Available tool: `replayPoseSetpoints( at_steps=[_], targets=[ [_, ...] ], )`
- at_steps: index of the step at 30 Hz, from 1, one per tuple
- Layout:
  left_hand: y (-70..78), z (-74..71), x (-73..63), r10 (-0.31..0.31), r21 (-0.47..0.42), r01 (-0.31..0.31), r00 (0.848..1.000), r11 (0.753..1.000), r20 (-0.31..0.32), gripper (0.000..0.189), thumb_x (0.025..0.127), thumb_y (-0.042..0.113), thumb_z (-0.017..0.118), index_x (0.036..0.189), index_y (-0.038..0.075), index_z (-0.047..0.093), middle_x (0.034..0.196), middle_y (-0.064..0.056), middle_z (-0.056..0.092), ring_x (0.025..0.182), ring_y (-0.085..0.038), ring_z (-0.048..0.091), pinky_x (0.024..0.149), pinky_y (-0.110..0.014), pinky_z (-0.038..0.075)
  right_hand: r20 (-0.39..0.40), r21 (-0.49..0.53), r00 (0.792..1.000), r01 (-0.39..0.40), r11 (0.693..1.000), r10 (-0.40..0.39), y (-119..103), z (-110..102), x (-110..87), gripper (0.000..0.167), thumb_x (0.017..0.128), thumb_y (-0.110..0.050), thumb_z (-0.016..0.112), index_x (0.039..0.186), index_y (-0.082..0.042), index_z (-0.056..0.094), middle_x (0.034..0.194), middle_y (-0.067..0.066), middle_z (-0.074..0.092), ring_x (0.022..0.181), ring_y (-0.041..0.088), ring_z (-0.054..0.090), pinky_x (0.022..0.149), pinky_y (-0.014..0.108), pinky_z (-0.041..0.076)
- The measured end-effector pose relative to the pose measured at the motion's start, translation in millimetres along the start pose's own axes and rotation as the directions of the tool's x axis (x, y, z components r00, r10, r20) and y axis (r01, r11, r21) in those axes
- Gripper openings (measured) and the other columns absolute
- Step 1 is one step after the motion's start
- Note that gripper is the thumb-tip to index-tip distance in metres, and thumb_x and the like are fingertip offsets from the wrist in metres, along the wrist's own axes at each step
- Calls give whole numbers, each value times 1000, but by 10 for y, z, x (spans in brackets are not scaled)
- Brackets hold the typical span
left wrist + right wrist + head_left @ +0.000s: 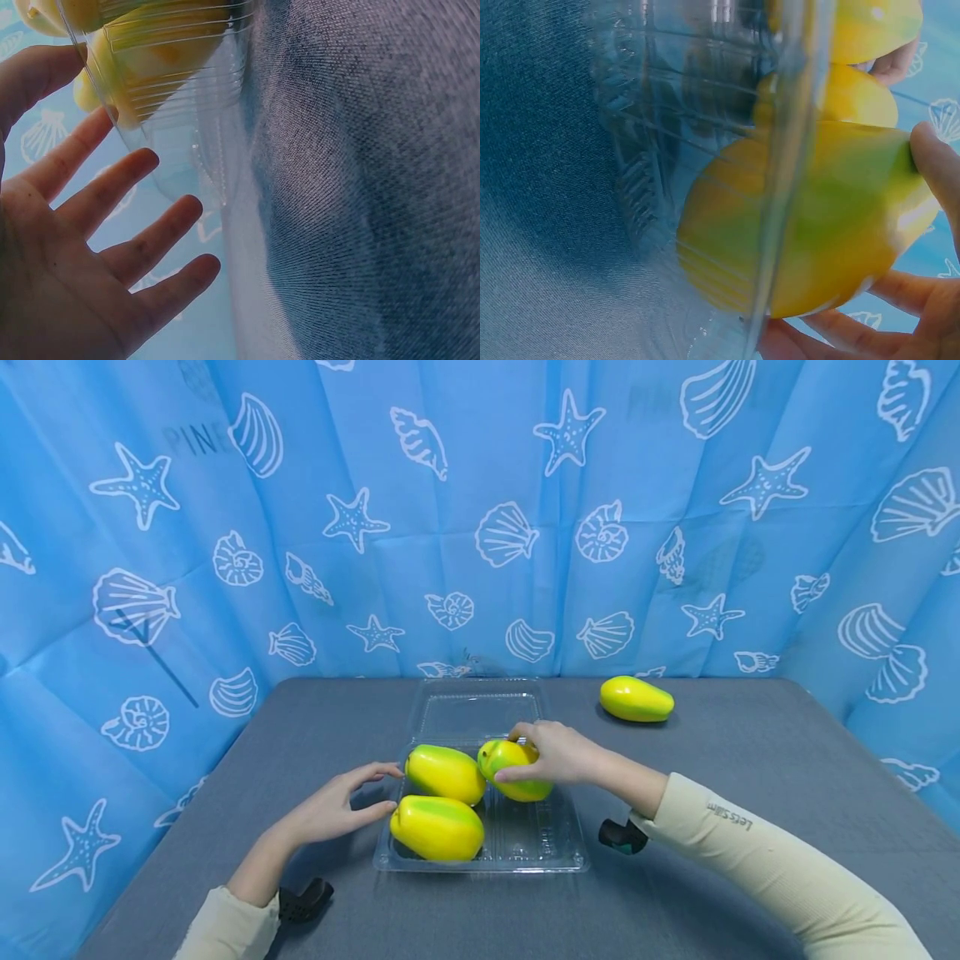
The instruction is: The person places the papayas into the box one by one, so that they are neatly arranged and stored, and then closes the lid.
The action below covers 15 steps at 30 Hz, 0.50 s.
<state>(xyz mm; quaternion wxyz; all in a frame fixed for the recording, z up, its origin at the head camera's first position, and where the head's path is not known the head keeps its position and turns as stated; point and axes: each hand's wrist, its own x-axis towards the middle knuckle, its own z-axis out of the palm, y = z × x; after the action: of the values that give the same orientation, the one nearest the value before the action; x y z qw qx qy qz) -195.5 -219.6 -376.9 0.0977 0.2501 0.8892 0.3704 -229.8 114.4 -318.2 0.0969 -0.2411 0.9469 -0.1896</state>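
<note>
My right hand (558, 753) grips a yellow-green papaya (517, 781) between thumb and fingers, at the far right part of a clear plastic clamshell box (480, 865). In the right wrist view that papaya (810, 225) shows partly through the box wall, its lower end inside the rim. Two more papayas lie in the left half of the box, one behind (446, 774) and one in front (437, 831). My left hand (341, 806) is at the left rim with fingers spread, thumb and index fingertips right at the edge in the left wrist view.
A further papaya (636, 700) lies at the back right of the grey table (330, 718). The transparent lid (480, 714) is folded back flat behind the box. A blue curtain (465, 527) with white shells and starfish hangs along the table's back edge and sides.
</note>
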Motion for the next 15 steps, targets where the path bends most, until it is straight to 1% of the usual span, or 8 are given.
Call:
replayPoseSetpoints(
  at_steps=[2,9,15],
  targets=[
    [4,-1,-1,-1,0,1,1000,1000,0,42,92,33,56,131,18,48,141,-13,46,130,-41,40,101,-66,33,-8,-16,1000,-6,1000,6,3,15,6,66,77,-59,65,123,-12,56,105,7,63,83,16,51,64,25,45],
    [6,-1,-1,4,-5,-4,1000,1000,4,42,92,32,56,131,18,47,141,-13,47,130,-42,40,101,-66,33,-24,-38,1000,-3,999,2,2,57,33,65,77,-59,64,119,-10,59,98,3,67,74,12,53,60,22,45],
    [-10,3,8,2,5,-2,1000,1000,0,42,92,33,56,131,19,48,140,-12,47,130,-41,40,100,-67,33,-40,-65,999,-28,997,26,-17,74,29,64,78,-59,64,119,-10,58,104,7,62,79,15,52,63,24,46]
  ],
)
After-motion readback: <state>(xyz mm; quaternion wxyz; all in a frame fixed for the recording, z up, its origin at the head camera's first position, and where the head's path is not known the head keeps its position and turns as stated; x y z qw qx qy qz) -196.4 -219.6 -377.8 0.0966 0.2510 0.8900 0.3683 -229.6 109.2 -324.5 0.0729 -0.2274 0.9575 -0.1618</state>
